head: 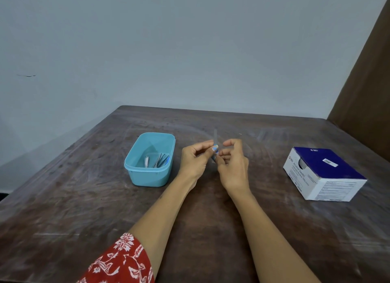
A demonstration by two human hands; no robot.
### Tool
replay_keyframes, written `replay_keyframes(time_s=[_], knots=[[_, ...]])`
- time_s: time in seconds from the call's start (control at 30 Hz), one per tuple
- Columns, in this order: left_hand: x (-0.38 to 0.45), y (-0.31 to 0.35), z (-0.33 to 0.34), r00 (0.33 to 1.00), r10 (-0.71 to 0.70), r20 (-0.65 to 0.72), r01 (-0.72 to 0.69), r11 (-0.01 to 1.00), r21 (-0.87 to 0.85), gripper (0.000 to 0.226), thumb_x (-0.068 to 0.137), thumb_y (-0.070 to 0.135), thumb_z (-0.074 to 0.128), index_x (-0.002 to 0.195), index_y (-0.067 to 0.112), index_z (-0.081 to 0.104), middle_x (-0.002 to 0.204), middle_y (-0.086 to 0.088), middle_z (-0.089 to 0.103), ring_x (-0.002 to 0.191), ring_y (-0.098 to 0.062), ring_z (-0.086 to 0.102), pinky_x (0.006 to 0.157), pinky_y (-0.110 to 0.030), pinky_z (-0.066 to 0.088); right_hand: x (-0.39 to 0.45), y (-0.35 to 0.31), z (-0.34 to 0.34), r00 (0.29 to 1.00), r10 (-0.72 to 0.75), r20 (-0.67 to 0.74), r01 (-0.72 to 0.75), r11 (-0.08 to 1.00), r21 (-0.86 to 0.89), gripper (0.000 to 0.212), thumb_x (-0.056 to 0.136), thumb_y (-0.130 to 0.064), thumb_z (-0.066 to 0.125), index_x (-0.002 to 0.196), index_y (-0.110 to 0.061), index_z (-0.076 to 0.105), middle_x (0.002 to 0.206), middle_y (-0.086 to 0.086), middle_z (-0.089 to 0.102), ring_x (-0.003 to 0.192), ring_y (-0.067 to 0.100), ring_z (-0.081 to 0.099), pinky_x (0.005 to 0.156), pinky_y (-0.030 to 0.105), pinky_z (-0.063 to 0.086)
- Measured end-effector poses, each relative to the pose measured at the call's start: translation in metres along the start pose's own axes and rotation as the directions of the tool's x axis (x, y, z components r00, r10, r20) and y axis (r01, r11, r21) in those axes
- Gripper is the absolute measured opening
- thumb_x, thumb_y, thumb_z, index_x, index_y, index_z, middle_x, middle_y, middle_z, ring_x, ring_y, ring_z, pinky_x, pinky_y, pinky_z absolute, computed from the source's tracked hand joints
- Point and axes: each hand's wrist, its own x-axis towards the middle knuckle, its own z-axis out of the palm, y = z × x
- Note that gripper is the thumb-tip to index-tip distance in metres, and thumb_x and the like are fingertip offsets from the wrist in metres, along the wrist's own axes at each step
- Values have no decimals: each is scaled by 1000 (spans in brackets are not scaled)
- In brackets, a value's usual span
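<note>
One tube (215, 138), clear with a blue end, stood upright over mid-table (84, 198). Two hands on it: left hand (193, 158) pinched it, right hand (233, 162) pinched its lower end. One tub (149, 178) to the left, metal pieces inside, count unclear. One box (329, 164) to the right.

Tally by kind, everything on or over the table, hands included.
Hands: 2, left hand and right hand
Light-blue tub: 1
Blue-and-white swab box: 1
Small blue-tipped piece pinched between both hands: 1
Metal tools in the tub: several, too overlapped to count
Total: 5, plus the tools
</note>
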Motion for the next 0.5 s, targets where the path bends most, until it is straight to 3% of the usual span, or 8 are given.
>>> replay_keyframes(time_s=[0.13, 0.27, 0.4, 0.5], knots=[[-1, 0, -1, 1000, 5, -30, -7, 998, -56, 22, 84, 4, 65, 106, 1, 67, 93, -7, 69, 82, -10, 64, 76, -27, 55, -1, 2, -1, 999, 51, 3, -50, 997, -64, 34, 81, 8, 59, 103, -15, 49, 76, -3, 61, 71, 12, 61, 68, 19, 52], [-1, -3, -1, 1000, 0, 15, 1, 996, -92, 20, 85, 0, 61, 105, -1, 66, 88, -9, 70, 75, -9, 69, 61, -19, 56, 3, 0, -5, 983, 86, -164, -76, 995, 67, 32, 81, 9, 58, 97, -18, 55, 81, -4, 68, 74, -1, 61, 66, -1, 41], [-2, -6, 0, 999, 3, 52, -2, 1000, -29, 25, 84, -6, 61, 108, 0, 65, 85, -2, 69, 71, -2, 69, 60, -15, 55, 4, -3, -5, 966, 194, -172, -138, 946, 292, 31, 84, 0, 64, 94, -28, 53, 82, -13, 70, 89, 2, 66, 83, 19, 49], [-1, -7, 0, 998, -6, 69, 7, 1000, -9, 23, 83, -5, 62, 104, 2, 67, 84, -2, 70, 72, -5, 70, 63, -17, 56, 4, -2, -5, 957, 218, -192, -142, 928, 344, 33, 84, -4, 66, 92, -33, 53, 79, -18, 69, 88, -2, 66, 87, 22, 48]])
